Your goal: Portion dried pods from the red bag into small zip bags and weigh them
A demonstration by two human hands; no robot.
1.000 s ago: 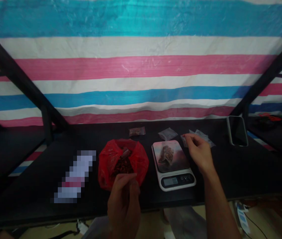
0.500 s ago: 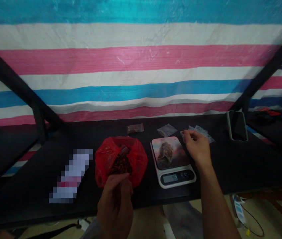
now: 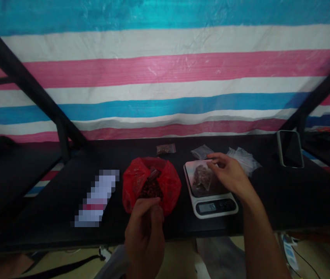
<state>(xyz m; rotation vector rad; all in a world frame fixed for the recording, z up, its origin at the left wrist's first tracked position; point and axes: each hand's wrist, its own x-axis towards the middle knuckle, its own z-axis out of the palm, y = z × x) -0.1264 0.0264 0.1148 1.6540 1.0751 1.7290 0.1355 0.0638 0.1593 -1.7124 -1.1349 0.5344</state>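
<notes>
A small clear bag of brown pieces [image 3: 202, 177] lies on the plate of a white kitchen scale [image 3: 201, 212], whose display seems to read 95. My right hand [image 3: 225, 170] hovers over the plate's far right part, thumb and fingers apart, fingertips close by the bag's top. Dark brown, bean-like pieces [image 3: 150, 190] fill an open red plastic bag [image 3: 170, 186], with a small packet [image 3: 153, 174] on top. At the bag's near edge my left hand [image 3: 145, 230] is closed, thumb and fingertips together; what they hold, if anything, is hidden.
Behind the scale lie a clear bag [image 3: 202, 151] and several more clear bags [image 3: 244, 161]. A filled packet [image 3: 166, 148] sits behind the red bag. A phone [image 3: 290, 149] leans at the right; a blurred-out paper [image 3: 97, 199] lies left. Striped sheeting hangs behind the black table.
My right hand has moved left from the clear bags to above the scale plate. My left hand stays by the red bag. The whole view has shifted slightly.
</notes>
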